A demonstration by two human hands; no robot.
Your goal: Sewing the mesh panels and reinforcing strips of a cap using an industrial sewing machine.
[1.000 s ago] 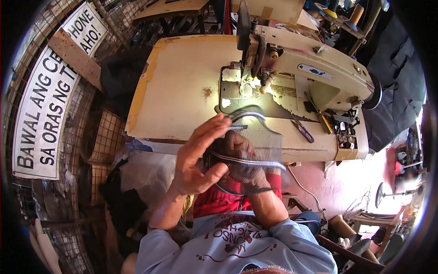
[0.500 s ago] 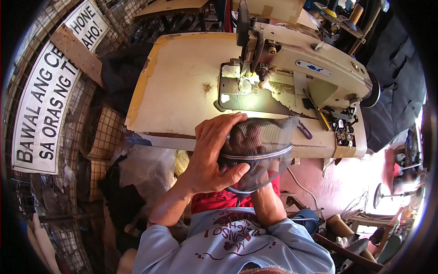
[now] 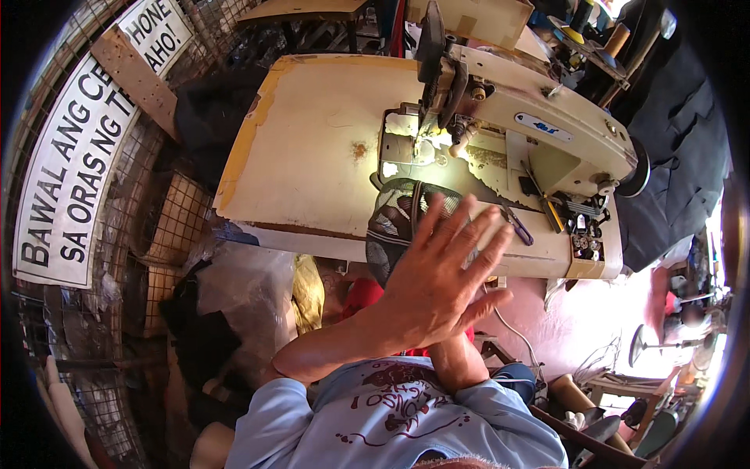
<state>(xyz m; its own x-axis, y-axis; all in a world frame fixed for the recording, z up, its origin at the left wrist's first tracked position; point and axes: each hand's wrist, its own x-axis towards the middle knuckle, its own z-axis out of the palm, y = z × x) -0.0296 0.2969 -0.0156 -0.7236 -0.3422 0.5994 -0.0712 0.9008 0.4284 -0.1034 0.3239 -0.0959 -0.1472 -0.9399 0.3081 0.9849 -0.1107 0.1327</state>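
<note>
A black mesh pouch with a pale-striped zipper or tape band sits at the near edge of the sewing table, just in front of the machine bed. My left hand lies across it from the right, back of the hand up, fingers stretched and spread. My right forearm rises beneath the left wrist. Skin shows dimly through the netting, so my right hand appears to be inside the pouch; its fingers are mostly hidden by the mesh and my left hand.
A cream sewing machine stands behind the pouch, its lamp lit by the needle. Purple-handled snips and a bobbin tray lie to the right. The worn tabletop extends left. Clear plastic hangs below it.
My left hand has let go of the pouch's left side and swung right across its front, fingers spreading. The pouch has turned and shifted slightly left, with its band now at a different angle.
</note>
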